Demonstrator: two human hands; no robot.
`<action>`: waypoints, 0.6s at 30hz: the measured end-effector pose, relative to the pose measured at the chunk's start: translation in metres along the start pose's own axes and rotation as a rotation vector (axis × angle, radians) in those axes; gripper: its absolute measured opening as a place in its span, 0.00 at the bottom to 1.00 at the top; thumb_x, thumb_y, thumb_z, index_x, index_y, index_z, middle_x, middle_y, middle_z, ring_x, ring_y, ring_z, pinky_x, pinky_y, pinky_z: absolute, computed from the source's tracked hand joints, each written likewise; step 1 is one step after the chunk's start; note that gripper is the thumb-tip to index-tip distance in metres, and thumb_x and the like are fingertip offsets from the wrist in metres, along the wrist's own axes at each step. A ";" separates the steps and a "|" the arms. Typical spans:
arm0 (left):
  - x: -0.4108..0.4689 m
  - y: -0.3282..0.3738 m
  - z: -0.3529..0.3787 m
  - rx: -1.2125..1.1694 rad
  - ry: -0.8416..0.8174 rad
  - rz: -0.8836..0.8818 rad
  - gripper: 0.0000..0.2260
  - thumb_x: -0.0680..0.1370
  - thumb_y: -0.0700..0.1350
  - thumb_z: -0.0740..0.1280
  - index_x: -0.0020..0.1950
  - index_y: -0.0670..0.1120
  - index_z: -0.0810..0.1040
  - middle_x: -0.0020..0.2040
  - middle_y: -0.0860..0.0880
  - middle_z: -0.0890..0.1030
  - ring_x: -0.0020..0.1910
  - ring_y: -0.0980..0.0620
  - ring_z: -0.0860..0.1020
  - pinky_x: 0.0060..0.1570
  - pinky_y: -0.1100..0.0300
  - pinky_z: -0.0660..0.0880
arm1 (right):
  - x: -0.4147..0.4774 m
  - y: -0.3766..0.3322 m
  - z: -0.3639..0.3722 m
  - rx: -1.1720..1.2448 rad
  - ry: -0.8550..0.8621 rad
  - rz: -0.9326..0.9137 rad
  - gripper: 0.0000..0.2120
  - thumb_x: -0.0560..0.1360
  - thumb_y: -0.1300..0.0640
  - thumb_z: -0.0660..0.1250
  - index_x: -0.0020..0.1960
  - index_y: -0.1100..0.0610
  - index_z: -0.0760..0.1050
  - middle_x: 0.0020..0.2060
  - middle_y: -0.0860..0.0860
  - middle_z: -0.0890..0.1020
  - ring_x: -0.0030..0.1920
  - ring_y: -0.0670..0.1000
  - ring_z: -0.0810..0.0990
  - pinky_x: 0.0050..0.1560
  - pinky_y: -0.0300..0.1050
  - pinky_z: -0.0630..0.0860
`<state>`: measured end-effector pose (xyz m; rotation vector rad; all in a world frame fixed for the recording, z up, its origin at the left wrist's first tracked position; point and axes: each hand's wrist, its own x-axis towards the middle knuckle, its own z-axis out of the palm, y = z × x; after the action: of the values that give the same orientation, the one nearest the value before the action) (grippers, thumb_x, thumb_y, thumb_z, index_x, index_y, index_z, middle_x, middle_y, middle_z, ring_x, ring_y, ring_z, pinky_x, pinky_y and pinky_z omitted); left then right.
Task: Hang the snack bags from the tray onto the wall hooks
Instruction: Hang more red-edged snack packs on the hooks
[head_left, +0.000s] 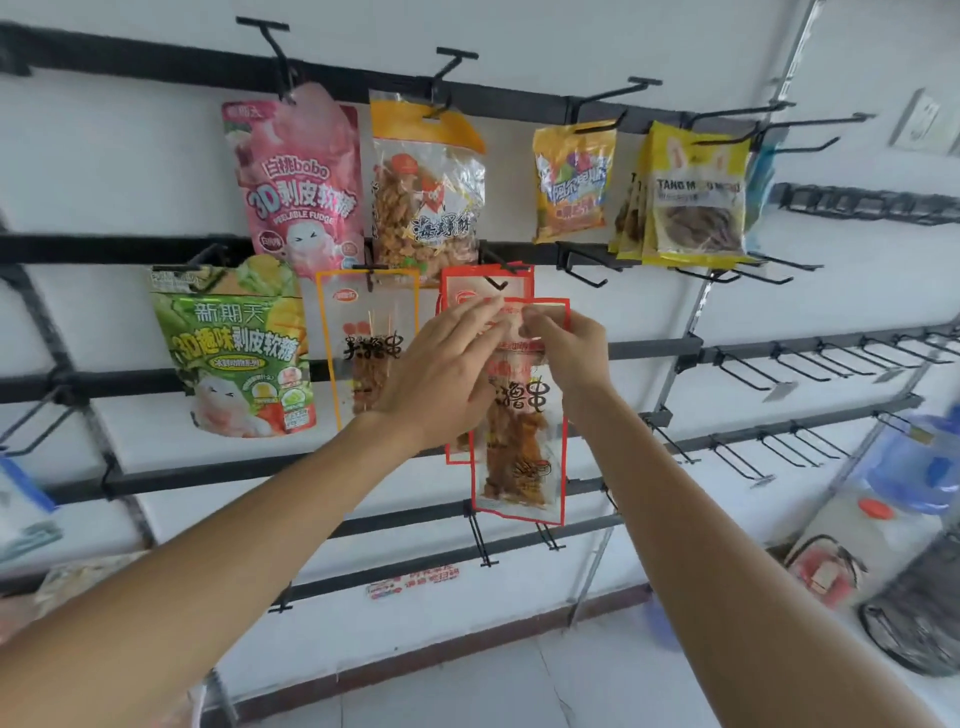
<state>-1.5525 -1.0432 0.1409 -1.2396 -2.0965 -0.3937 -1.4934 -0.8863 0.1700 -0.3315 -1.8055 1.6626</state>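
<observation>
At the middle-rail hook (497, 282), right hand (569, 348) pinches, left hand (441, 379) lies flat on, a red-edged bag (519, 467) not yet hung; other bags (296, 176) hang.

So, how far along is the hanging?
Done: pink bag, green bag, orange-edged bag and several others hang on hooks. In hand: right hand pinches a red-edged bag, left hand touches it, below the hook. Left: hooking it on; remaining stock is out of view.
</observation>
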 end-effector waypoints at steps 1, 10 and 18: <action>0.004 0.001 0.001 -0.014 -0.009 -0.036 0.26 0.77 0.44 0.63 0.75 0.42 0.68 0.78 0.44 0.63 0.78 0.45 0.58 0.76 0.47 0.59 | 0.006 0.002 0.002 -0.006 0.009 0.011 0.06 0.77 0.60 0.69 0.42 0.55 0.82 0.36 0.49 0.83 0.36 0.43 0.81 0.41 0.36 0.76; 0.033 -0.029 0.022 0.102 -0.044 -0.095 0.26 0.74 0.42 0.66 0.73 0.44 0.71 0.78 0.43 0.61 0.77 0.43 0.57 0.76 0.47 0.55 | 0.053 0.018 0.024 0.016 0.011 0.019 0.04 0.78 0.57 0.68 0.46 0.55 0.81 0.36 0.48 0.83 0.36 0.42 0.80 0.37 0.35 0.74; 0.049 -0.047 0.043 0.217 -0.110 0.023 0.26 0.74 0.46 0.65 0.72 0.44 0.70 0.73 0.44 0.67 0.72 0.44 0.64 0.72 0.49 0.63 | 0.089 0.039 0.032 -0.260 0.110 -0.066 0.05 0.76 0.50 0.70 0.48 0.52 0.79 0.40 0.48 0.84 0.42 0.49 0.82 0.44 0.45 0.77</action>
<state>-1.6261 -1.0106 0.1456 -1.1783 -2.1496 -0.0859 -1.5899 -0.8526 0.1589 -0.4624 -1.9291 1.3397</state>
